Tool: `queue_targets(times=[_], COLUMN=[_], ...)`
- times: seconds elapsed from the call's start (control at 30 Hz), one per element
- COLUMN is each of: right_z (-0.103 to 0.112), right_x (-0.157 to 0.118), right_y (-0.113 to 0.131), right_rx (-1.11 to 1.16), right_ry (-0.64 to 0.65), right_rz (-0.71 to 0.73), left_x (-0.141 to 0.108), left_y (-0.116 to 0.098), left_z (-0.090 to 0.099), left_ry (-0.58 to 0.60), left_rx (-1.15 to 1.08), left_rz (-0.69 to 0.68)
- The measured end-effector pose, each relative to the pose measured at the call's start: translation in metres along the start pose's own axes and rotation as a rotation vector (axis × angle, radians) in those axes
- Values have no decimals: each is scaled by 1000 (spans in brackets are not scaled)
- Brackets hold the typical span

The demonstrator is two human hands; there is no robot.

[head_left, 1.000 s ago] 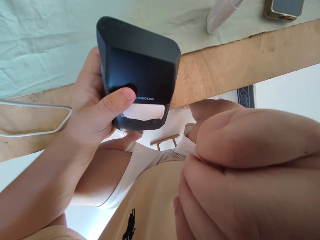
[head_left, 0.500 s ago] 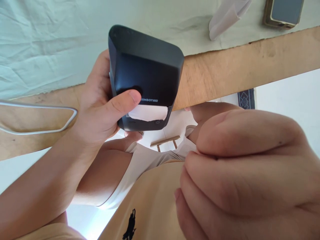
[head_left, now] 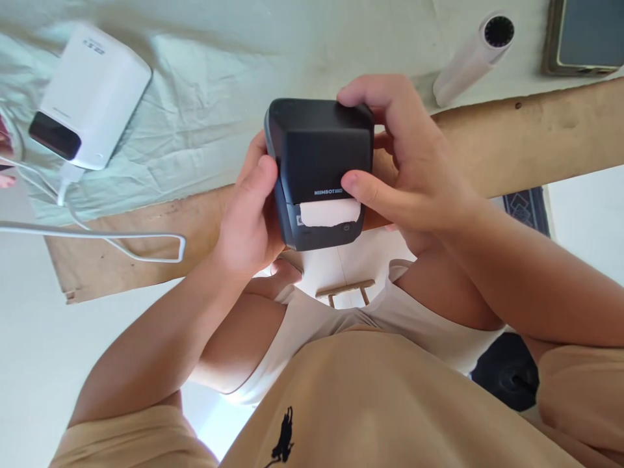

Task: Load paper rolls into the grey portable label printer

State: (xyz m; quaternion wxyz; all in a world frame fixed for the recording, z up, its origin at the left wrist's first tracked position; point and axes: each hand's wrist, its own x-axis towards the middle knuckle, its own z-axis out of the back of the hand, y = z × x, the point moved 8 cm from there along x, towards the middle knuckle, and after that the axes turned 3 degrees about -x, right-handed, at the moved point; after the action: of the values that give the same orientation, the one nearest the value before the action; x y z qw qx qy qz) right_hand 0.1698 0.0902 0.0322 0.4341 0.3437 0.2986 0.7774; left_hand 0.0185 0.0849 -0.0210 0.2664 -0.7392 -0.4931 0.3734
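A black label printer (head_left: 322, 159) marked NIIMBOT is held over the table's front edge. From its front slot sticks a short strip of white paper (head_left: 329, 213) with an uneven edge. My left hand (head_left: 253, 214) grips the printer's left side, thumb against the casing and the other fingers hidden behind it. Around the right side is my right hand (head_left: 407, 156), its thumb on the front face near the lettering and its index finger at the top corner.
On the pale green cloth (head_left: 209, 78) lie a white power bank (head_left: 97, 97) with a plugged-in cable, a white cylinder (head_left: 468, 65) with a dark round end, and a phone-like device (head_left: 592, 32). A white cable (head_left: 97, 234) crosses the wooden table edge (head_left: 526, 140) at left.
My right hand has come up from the lower right, where its fingers were curled, and now grips the printer's right side. The view has shifted, showing the white power bank.
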Motion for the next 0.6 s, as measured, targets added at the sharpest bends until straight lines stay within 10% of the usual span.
queue_targets(times=[0.6], right_z=[-3], right_x=[0], right_y=[-15], right_rx=[-136], right_ry=[28], right_rz=[-82], left_x=[5], left_y=[-5], left_z=[-7], left_ry=[32], left_rx=[45], left_rz=[-116])
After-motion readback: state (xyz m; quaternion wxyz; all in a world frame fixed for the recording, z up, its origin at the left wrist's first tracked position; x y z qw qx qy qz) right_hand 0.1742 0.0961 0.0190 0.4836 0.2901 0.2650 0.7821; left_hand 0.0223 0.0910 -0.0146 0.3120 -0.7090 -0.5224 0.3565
